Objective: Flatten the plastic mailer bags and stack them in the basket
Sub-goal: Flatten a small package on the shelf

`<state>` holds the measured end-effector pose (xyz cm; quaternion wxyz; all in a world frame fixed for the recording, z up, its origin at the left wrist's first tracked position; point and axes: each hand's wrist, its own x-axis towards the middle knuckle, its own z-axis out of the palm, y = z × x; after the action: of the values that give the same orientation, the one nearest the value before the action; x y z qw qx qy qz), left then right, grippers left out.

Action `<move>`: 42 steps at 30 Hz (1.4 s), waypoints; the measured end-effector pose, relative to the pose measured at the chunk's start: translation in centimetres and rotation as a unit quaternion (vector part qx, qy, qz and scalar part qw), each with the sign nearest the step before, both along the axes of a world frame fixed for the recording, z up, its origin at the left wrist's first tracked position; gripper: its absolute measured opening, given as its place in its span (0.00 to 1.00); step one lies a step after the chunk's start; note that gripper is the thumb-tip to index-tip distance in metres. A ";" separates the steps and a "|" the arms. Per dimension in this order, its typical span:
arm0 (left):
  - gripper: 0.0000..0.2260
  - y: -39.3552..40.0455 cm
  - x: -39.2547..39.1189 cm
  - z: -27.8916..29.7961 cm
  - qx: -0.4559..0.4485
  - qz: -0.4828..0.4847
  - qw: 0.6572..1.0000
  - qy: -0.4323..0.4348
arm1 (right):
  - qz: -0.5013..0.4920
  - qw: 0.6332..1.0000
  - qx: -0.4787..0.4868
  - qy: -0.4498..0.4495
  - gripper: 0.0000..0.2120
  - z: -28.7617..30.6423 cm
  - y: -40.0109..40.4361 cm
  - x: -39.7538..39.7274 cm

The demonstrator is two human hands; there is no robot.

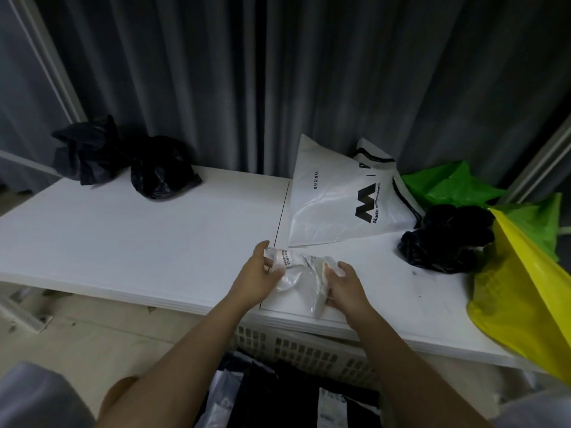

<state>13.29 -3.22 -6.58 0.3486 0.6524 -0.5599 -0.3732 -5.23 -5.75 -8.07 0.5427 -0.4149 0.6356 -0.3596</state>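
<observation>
A small crumpled white mailer bag (298, 273) with a printed label lies at the front edge of the white table (139, 236). My left hand (258, 278) grips its left end, thumb on top. My right hand (344, 285) grips its right end, fingers curled round the plastic. Below the table edge stands a white slatted basket (309, 350) with flat black and white bags (278, 393) lying inside it.
Crumpled black bags (123, 159) sit at the back left. A large flat white bag with black lettering (340, 196) lies at the back right, beside a green bag (445, 183), a crumpled black bag (445, 239) and a yellow bag (525, 291). Grey curtains hang behind.
</observation>
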 end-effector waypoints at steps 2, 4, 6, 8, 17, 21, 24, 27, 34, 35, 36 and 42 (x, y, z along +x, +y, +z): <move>0.29 -0.2 -0.4 -0.7 -0.018 0.009 0.999 -0.025 | 0.012 0.993 -0.059 0.101 0.26 -0.2 0.0 0.2; 0.28 -0.3 -0.7 -1.3 -0.039 0.016 0.999 -0.030 | 0.004 0.968 -0.164 0.191 0.25 0.3 0.4 0.6; 0.27 -0.4 -0.9 -1.4 -0.057 0.009 0.998 -0.033 | 0.023 0.920 -0.294 0.258 0.23 1.4 0.9 1.2; 0.27 -0.5 -1.1 -1.5 -0.067 0.002 0.997 -0.030 | 0.116 0.860 -0.384 0.317 0.24 2.2 1.0 1.9; 0.27 -0.2 -0.3 -2.5 -0.044 0.000 0.998 -0.050 | 0.310 0.800 -0.307 0.413 0.29 -0.5 0.3 2.9; 0.25 -0.1 0.4 -3.2 -0.038 0.012 0.998 -0.046 | 0.352 0.770 -0.291 0.446 0.28 -1.8 0.5 3.3; 0.25 -0.3 0.6 -3.7 -0.023 0.022 0.999 -0.041 | 0.359 0.786 -0.246 0.438 0.29 -2.9 0.5 3.1; 0.23 -0.2 0.4 -4.0 -0.025 0.025 0.999 -0.039 | 0.348 0.795 -0.229 0.441 0.29 -3.6 0.5 2.9; 0.25 0.2 -0.7 -3.5 -0.026 0.008 0.984 -0.175 | 0.350 0.799 -0.222 0.435 0.36 -4.4 0.0 2.9; 0.27 0.3 -0.9 -3.4 -0.017 -0.007 0.981 -0.191 | 0.351 0.800 -0.231 0.428 0.39 -4.4 0.1 2.7; 0.28 0.4 -1.0 -3.5 -0.007 -0.018 0.979 -0.203 | 0.350 0.800 -0.243 0.422 0.42 -4.5 0.1 2.4; 0.35 0.5 -0.3 -4.7 0.024 -0.017 0.982 -0.186 | 0.355 0.779 -0.250 0.452 0.44 -4.8 0.3 0.5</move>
<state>12.95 -2.68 -11.24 0.2165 0.7091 -0.6166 -0.2648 -4.72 -5.41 -12.83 0.1597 -0.8471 0.5035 -0.0591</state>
